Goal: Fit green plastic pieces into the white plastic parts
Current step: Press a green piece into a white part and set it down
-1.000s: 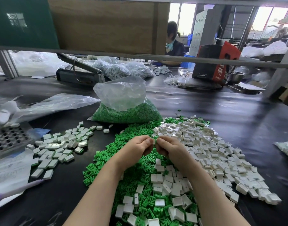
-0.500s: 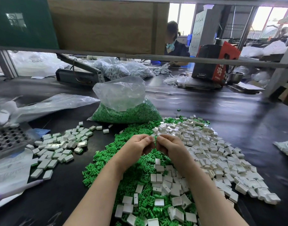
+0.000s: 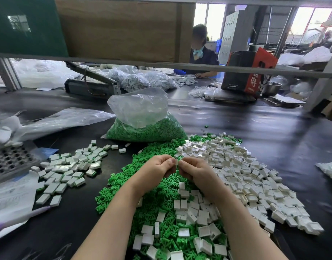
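While my left hand and right hand hovered above the green pile, both pinched one small white part.

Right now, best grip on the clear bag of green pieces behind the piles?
Probably the bag of green pieces by its loose, empty upper plastic, coming from above. The green fill sits low and wide on the table, while the top stands up crumpled and free, so it can be bunched. Both hands are occupied.

two hands, one green-filled bag, perhaps hundreds of pieces
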A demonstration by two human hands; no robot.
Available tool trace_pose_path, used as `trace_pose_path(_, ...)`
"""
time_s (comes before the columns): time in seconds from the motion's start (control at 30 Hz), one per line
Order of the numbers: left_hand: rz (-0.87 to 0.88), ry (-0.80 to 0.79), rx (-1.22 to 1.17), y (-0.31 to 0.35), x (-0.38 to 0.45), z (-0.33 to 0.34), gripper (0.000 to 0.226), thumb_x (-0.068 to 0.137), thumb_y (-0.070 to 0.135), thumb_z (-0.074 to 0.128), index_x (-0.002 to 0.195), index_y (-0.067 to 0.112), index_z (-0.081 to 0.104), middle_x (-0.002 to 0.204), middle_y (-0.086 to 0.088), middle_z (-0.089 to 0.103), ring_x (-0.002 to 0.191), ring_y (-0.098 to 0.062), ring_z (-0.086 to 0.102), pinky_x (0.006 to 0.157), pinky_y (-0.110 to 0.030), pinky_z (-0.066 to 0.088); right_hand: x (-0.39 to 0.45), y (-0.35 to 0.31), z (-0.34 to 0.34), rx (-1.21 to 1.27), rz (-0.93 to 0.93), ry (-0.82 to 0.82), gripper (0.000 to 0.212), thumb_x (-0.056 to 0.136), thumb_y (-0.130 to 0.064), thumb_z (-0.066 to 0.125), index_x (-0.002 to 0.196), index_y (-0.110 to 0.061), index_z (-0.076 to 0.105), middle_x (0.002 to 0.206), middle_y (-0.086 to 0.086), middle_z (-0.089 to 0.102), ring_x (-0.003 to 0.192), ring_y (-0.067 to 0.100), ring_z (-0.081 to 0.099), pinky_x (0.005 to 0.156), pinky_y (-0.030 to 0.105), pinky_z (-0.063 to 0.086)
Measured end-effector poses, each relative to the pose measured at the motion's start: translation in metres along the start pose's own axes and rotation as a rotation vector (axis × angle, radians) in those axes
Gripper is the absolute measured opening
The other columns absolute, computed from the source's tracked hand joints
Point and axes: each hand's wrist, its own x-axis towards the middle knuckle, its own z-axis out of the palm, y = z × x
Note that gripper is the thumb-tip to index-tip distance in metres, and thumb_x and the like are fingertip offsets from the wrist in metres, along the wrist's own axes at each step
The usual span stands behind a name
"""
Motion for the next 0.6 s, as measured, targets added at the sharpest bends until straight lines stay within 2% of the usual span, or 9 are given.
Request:
trace_pose_path(0.1, 0.008, 0.008, 0.017, 0.0003, 0.0009, 0.0004, 0.027, 0.104, 0.023, 0.045, 0.081, 0.016, 0.058, 0.064, 0.011, 0.048, 0.065, -0.011, 0.042, 0.068, -0.029, 0.036, 0.0004, 0.0018, 0.0015, 0.016, -0.014, -0.009, 0.033, 0.103, -0.014, 0.041, 0.072, -0.009, 0.049, 0.059, -0.006, 0.040, 0.055, 0.007, 0.035, 0.056, 0.019, 0.031)
trace_pose_path(0.17, 0.010, 0.011, 0.024, 0.0007, 0.0013, 0.0009, 0.028, 0.104, 0.023, 0.044, 0.079, 0.017, 0.056, 0.061, 0.014, 0.047, 0.062, -0.010, 0.040, 0.066, -0.029, 0.035, 0.0005, 0.0027, 0.0021, 0.013, -0.016, -0.015, 0.033, 0.104, -0.013, 0.040, 0.072, -0.009, 0.048, 0.060, -0.006, 0.040, 0.056, 0.007, 0.036, 0.056, 0.020, 0.031)
trace_pose_path(0.27, 0.008, 0.003, -0.001, 0.0001, 0.0008, 0.0021, 0.028, 0.104, 0.024, 0.044, 0.079, 0.018, 0.054, 0.063, 0.013, 0.046, 0.064, -0.009, 0.040, 0.068, -0.028, 0.036, 0.0000, 0.0027, 0.0015, 0.044, -0.016, -0.028, 0.032, 0.104, -0.011, 0.040, 0.073, -0.008, 0.047, 0.055, -0.013, 0.041, 0.050, 0.002, 0.037, 0.053, 0.012, 0.033)
trace_pose_path(0.43, -0.001, -0.032, -0.055, -0.0028, 0.0000, 0.0037, 0.024, 0.104, 0.027, 0.044, 0.085, 0.018, 0.055, 0.072, 0.005, 0.046, 0.074, -0.014, 0.042, 0.075, -0.031, 0.037, -0.0015, 0.0032, 0.0001, 0.040, -0.008, -0.043, 0.030, 0.102, -0.010, 0.043, 0.073, -0.008, 0.048, 0.054, -0.011, 0.040, 0.050, 0.003, 0.036, 0.052, 0.013, 0.033)
trace_pose_path(0.6, -0.011, -0.079, -0.077, -0.0069, -0.0008, 0.0038, 0.025, 0.105, 0.024, 0.044, 0.084, 0.020, 0.058, 0.065, 0.019, 0.051, 0.066, 0.002, 0.048, 0.069, -0.014, 0.041, -0.0015, 0.0053, -0.0014, -0.048, 0.006, -0.075, 0.033, 0.102, -0.012, 0.045, 0.070, -0.013, 0.047, 0.053, -0.011, 0.040, 0.050, 0.006, 0.033, 0.052, 0.019, 0.030)
